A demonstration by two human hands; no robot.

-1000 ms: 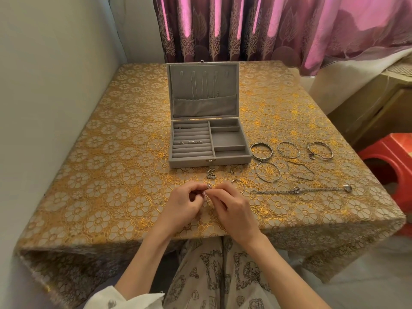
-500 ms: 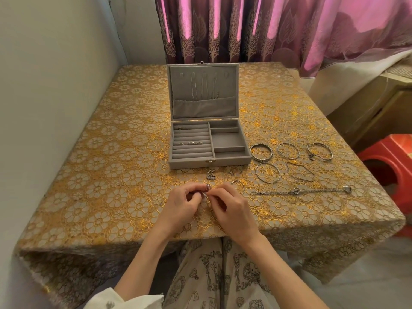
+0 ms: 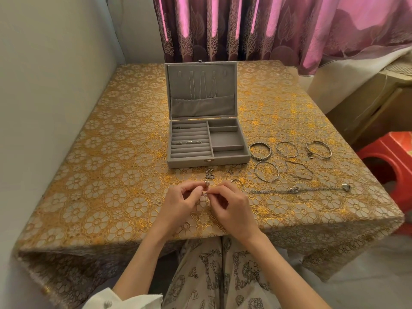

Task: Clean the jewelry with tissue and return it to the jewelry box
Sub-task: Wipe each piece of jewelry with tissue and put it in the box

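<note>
Little has moved: left hand (image 3: 178, 202) and right hand (image 3: 231, 208) still pinch a small ring (image 3: 205, 193); bangles (image 3: 259, 150) await cleaning outside the jewelry box (image 3: 207, 160).

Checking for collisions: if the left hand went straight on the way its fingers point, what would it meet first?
Probably the right hand: the left hand points rightward at it, their fingertips nearly meeting around a small ring.

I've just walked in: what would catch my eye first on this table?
The open grey jewelry box stands mid-table on the gold floral tablecloth, a few rings in its left slots. To its right lie silver bangles and a long chain. Nearer the table's front edge, the left hand and right hand meet over a small ring.
</note>
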